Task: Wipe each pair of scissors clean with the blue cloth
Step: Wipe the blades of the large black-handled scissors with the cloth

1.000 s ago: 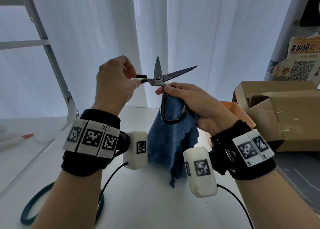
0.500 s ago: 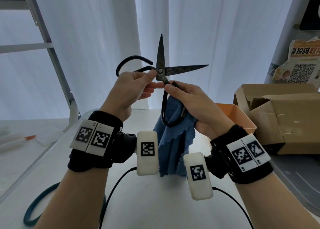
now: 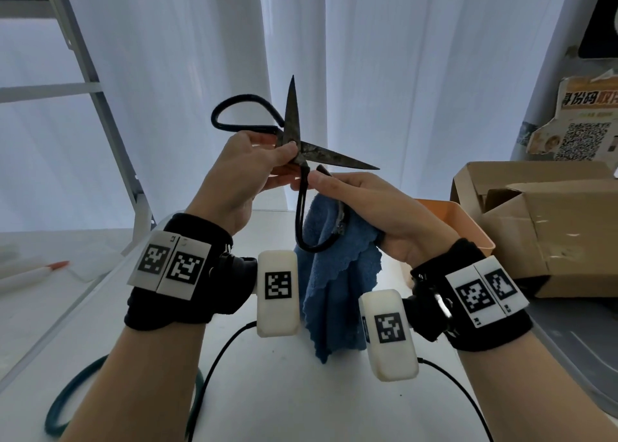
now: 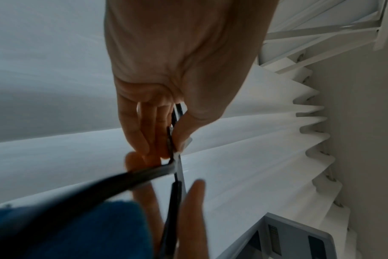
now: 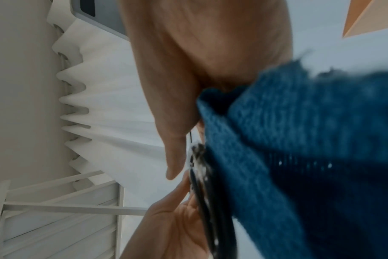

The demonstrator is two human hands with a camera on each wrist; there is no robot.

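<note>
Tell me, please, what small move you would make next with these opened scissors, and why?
Probably bring the blue terry cloth up onto a blade. The dark, stained metal scissors are spread wide, the left hand pinching near the pivot, while the right hand holds the cloth bunched by the lower handle loop, off both blades.

White table (image 3: 287, 405), orange tray (image 3: 468, 221), cardboard box (image 3: 551, 227), teal ring (image 3: 63, 405)

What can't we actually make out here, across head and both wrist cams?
- Head view: inside of the orange bin, hidden by the right hand and its own wall.
- Head view: poster text, cut off by the right edge.
- Right wrist view: scissors blurred; the blue cloth hides the rest.
- Left wrist view: left hand covers the scissors' pivot.
</note>
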